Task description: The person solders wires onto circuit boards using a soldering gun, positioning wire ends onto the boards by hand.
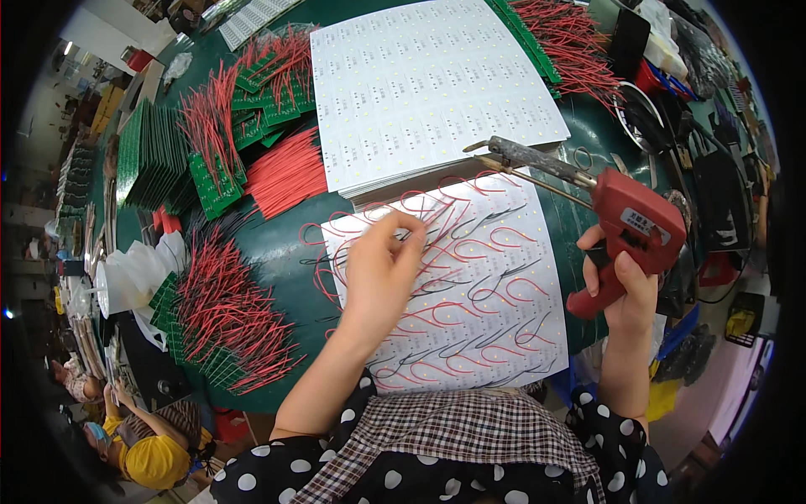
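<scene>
head-worn fisheye, looking down, close over workbench (pixel 277 244)

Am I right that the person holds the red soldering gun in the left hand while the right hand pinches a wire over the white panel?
Not quite: the hands are swapped. In the head view, the red soldering gun is in the right hand, and the left hand pinches a wire over the white panel. The rest stands.
</scene>
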Tool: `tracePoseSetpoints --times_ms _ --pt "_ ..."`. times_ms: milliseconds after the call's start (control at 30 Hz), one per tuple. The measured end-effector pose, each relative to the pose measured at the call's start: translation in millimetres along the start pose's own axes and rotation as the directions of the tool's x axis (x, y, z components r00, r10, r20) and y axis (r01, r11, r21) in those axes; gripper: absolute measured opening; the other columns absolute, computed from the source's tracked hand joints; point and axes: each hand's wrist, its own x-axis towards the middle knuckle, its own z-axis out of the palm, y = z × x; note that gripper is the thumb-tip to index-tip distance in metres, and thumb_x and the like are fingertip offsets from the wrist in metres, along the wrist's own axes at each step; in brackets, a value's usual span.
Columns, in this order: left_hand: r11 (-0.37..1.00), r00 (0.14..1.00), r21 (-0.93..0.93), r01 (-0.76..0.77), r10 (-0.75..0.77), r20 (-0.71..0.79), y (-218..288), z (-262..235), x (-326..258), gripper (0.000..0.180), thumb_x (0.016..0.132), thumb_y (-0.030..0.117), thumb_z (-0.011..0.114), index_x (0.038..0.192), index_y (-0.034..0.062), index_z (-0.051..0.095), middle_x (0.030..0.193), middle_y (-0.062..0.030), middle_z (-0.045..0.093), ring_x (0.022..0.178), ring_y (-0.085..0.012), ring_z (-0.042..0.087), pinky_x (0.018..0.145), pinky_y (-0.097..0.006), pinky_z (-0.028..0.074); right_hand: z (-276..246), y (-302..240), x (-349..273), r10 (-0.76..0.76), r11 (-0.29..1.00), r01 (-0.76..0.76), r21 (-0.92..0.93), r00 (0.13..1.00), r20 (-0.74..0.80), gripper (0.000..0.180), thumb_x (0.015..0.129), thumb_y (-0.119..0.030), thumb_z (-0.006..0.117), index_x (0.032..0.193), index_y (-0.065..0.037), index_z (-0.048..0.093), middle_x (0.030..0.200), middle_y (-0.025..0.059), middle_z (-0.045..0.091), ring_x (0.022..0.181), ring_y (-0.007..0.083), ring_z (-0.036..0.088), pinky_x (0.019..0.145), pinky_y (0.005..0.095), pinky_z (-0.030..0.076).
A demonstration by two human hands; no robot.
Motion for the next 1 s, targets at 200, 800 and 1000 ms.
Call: tracePoseSetpoints --times_ms 200,800,1000 --pt "0.961 0.716 0.097 -0.259 0.124 0.687 19 31 -34 0.007 0.078 0.002 0.051 0.085 0.0019 0.055 0.073 -0.0108 0.057 0.064 -0.0226 0.059 0.055 -0.031 0.046 -10 6 4 0.028 0.999 -0.028 0.047 1.000 0.000 0.053 0.078 -0.019 0.061 0.121 0.001 0.038 0.092 0.0213 0.057 0.052 0.0146 0.051 0.045 0.0231 0.042" --pt "0.967 0.998 0.253 -0.018 0.031 -0.046 -19 11 23 0.007 0.074 0.005 0.058 0.075 -0.0020 0.059 0.054 -0.0040 0.050 0.047 -0.0070 0.041 0.045 -0.023 0.033 -6 24 -2 0.293 0.950 -0.284 -0.130 0.954 0.058 0.039 0.075 -0.009 0.062 0.111 0.003 0.050 0.089 0.0135 0.061 0.058 0.0107 0.054 0.050 0.0228 0.045" --pt "0.937 0.999 0.348 0.004 0.011 -0.042 -15 11 28 0.007 0.074 0.007 0.056 0.072 -0.0003 0.056 0.053 -0.0047 0.051 0.045 -0.0103 0.044 0.045 -0.026 0.034 -1 26 -2 0.349 0.914 -0.335 -0.230 0.937 0.022 0.033 0.073 -0.005 0.065 0.105 0.001 0.056 0.085 0.0087 0.063 0.060 0.0081 0.055 0.050 0.0205 0.045"
